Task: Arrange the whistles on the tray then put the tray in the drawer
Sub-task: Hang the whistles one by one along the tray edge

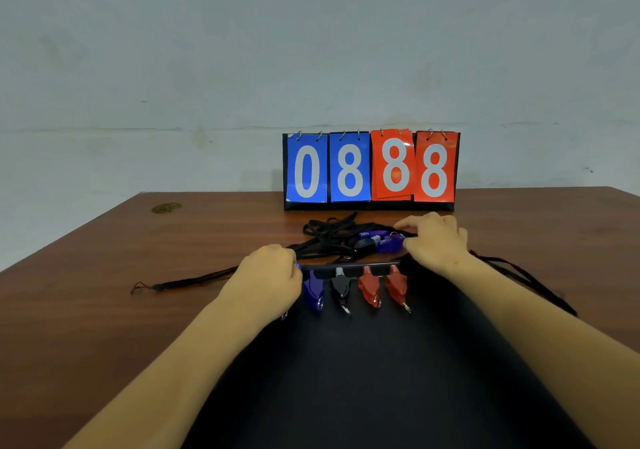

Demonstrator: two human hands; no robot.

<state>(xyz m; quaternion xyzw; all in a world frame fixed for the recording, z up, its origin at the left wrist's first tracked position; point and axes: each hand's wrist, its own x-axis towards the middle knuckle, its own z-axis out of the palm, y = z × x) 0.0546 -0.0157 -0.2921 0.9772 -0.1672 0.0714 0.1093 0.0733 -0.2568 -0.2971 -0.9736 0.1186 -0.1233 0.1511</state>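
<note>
L hand [268, 275] grips blue whistle [313, 291] on tray [346, 362]; R hand [434, 241] pinches purple whistle [389, 242] (off tray).

The only readable marks are on the flip scoreboard [371, 171] standing at the far edge of the surface [104, 258], at about twelve o'clock, against the wall. It shows four white digits on ring-hung cards. From nine o'clock to three o'clock they read 0, 8, 8, 8. The first two, 0 and 8, sit on blue cards [327, 168]; the last two, 8 and 8, sit on red cards [414, 166]. Nothing else bears legible writing.
</note>
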